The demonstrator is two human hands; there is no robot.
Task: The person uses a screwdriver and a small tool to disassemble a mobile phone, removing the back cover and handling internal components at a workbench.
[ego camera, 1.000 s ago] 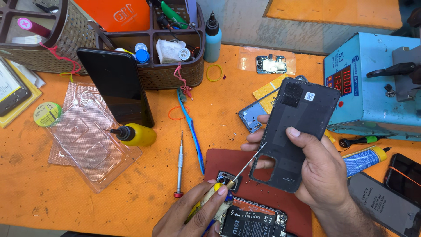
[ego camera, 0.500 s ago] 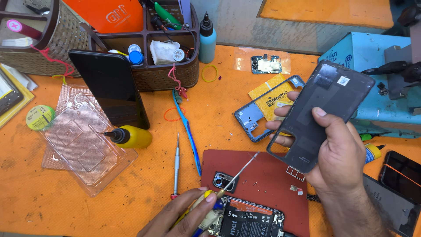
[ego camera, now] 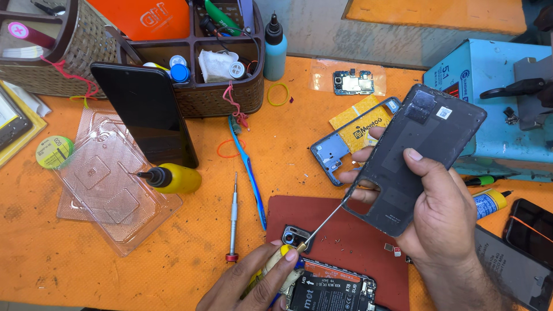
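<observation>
Right hand (ego camera: 443, 222) clamped on dark back cover (ego camera: 412, 155), raised over red mat (ego camera: 345, 230). Left hand (ego camera: 253, 282) closed round yellow screwdriver (ego camera: 305, 239), tip at cover's lower corner. Risk: slipped tip gouging cover or striking opened phone (ego camera: 331, 291) below.

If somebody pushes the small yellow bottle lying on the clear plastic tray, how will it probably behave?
The yellow bottle lies on its side, and its body looks round, so it would probably roll rather than slide. Its dark nozzle tapers, so it may curve while rolling. The clear plastic tray under it looks thin and light, so a push might shift it too.
</observation>
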